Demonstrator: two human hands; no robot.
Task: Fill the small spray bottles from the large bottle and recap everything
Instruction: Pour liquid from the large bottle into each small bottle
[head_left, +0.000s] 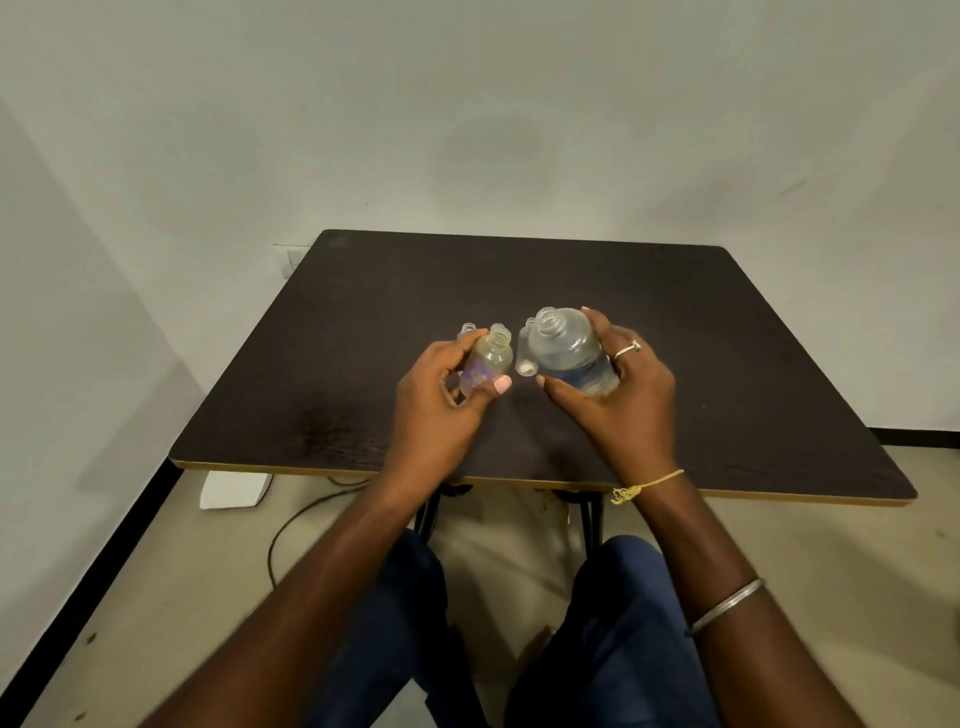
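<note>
My left hand (441, 389) grips a small clear spray bottle (488, 361) with no cap, held above the dark table (727, 364). My right hand (613, 395) grips the large clear bottle (566, 348), also uncapped, its open neck pointing up and away. The two bottles are side by side, a small gap between them. Two more small uncapped bottles stand behind: one (469, 329) behind my left fingers, another (500, 329) just behind the held bottle. A white cap piece (525, 364) sits between the bottles, partly hidden.
The table's front edge (519, 480) runs just under my wrists. A wall stands behind the table, with a socket (291, 260) at the back left. On the floor lie a white box (234, 488) and a cable (291, 525).
</note>
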